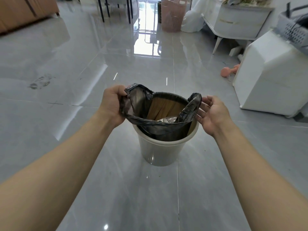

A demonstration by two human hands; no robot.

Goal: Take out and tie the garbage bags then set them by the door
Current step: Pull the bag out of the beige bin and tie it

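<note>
Gripping the left edge of the black garbage bag (155, 121) with the left hand (112, 104), fingers pinched shut on the plastic and lifting it clear of the rim. Opened at the other side, the right hand (212, 114), fingers spread and touching the raised right flap of the bag without closing on it. Sitting partly inside the cream bin (158, 152), the bag, far edge folded over the rim, some trash visible inside. Standing on the glossy grey tiled floor (66, 90), the bin. Further back, a pink laundry basket (172, 15).
</note>
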